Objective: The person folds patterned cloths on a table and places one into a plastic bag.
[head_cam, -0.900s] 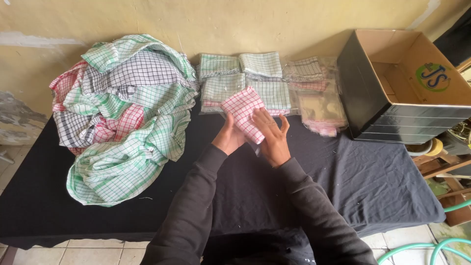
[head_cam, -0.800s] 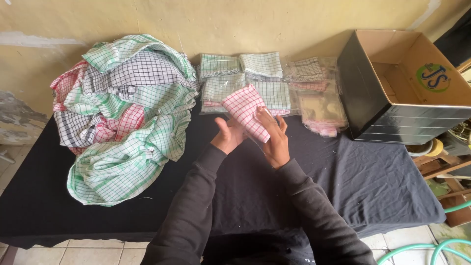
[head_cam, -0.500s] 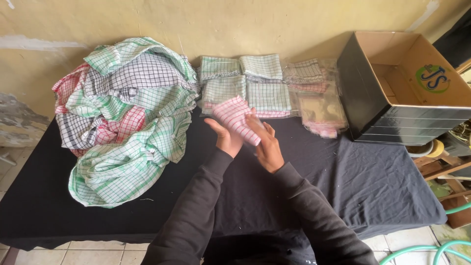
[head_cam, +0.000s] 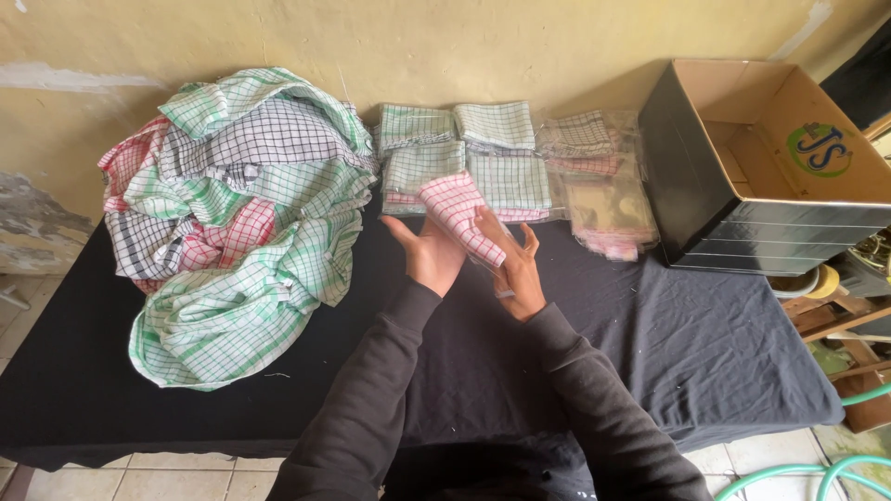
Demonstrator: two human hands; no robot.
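Observation:
My left hand (head_cam: 429, 252) and my right hand (head_cam: 513, 263) hold a folded red-and-white checked cloth (head_cam: 457, 212) between them, lifted a little above the black-covered table (head_cam: 705, 343). A clear plastic sleeve seems to wrap the cloth's lower end by my right palm. Just behind the cloth lie stacks of folded green checked cloths (head_cam: 464, 158). Both arms wear dark sleeves.
A big heap of loose checked cloths (head_cam: 227, 218) in green, red and black fills the table's left. Cloths packed in clear bags (head_cam: 599, 190) lie right of the stacks. An open black cardboard box (head_cam: 766, 162) stands at the right end. A yellow wall runs behind.
The red checked cloth has turned and tilted between my hands, and both hands have drawn slightly back toward me from the folded stacks.

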